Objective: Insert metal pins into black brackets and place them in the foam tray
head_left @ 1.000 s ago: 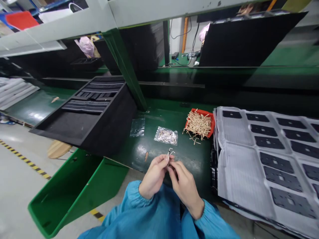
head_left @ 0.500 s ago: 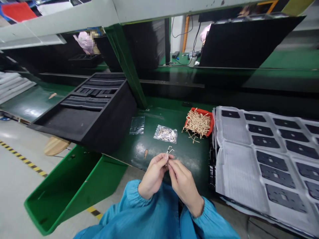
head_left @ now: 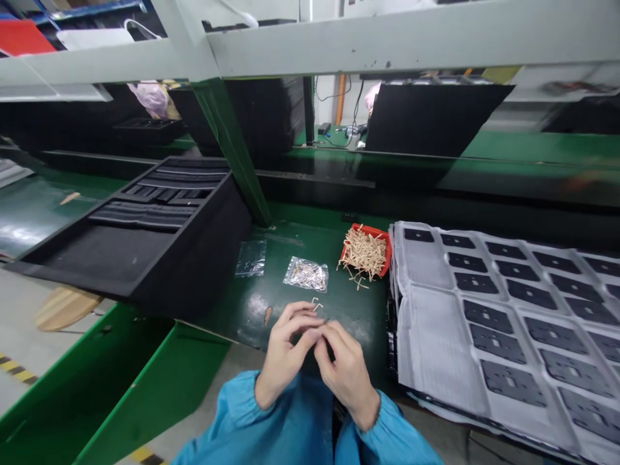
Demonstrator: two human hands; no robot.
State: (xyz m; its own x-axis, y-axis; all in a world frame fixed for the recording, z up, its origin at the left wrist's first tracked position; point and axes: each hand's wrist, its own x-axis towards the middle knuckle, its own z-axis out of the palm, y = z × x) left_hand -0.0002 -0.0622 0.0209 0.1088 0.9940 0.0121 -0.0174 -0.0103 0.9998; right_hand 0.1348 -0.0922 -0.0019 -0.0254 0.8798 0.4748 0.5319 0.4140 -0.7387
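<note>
My left hand (head_left: pixel 287 349) is closed, its thumb and fingertips pinched together just above the bench's front edge. Past its fingers pokes a thin, pale piece with bent ends (head_left: pixel 317 305); the rest of it is hidden. My right hand (head_left: pixel 346 371) is closed too, its fingertips meeting those of the left; whatever lies between them is covered. Beyond my hands lies a clear zip bag (head_left: pixel 306 274) filled with small shiny parts. A red bin (head_left: pixel 382 234) heaped with thin tan pieces (head_left: pixel 364 252) stands to its right, several of them spilling over the front.
Another clear bag (head_left: pixel 250 258) lies flat beside a large black tray box (head_left: pixel 194 258) on the left. A green bin (head_left: pixel 140 381) stands below the bench edge. At right, white padded sheets (head_left: pixel 431 336) carry rows of black plates (head_left: pixel 513 381). A green post (head_left: pixel 232 155) rises behind.
My left fingers have curled over the thin piece, covering more of it, and both hands press closer together. The whole view has shifted, moving the bench slightly left and lower in the picture.
</note>
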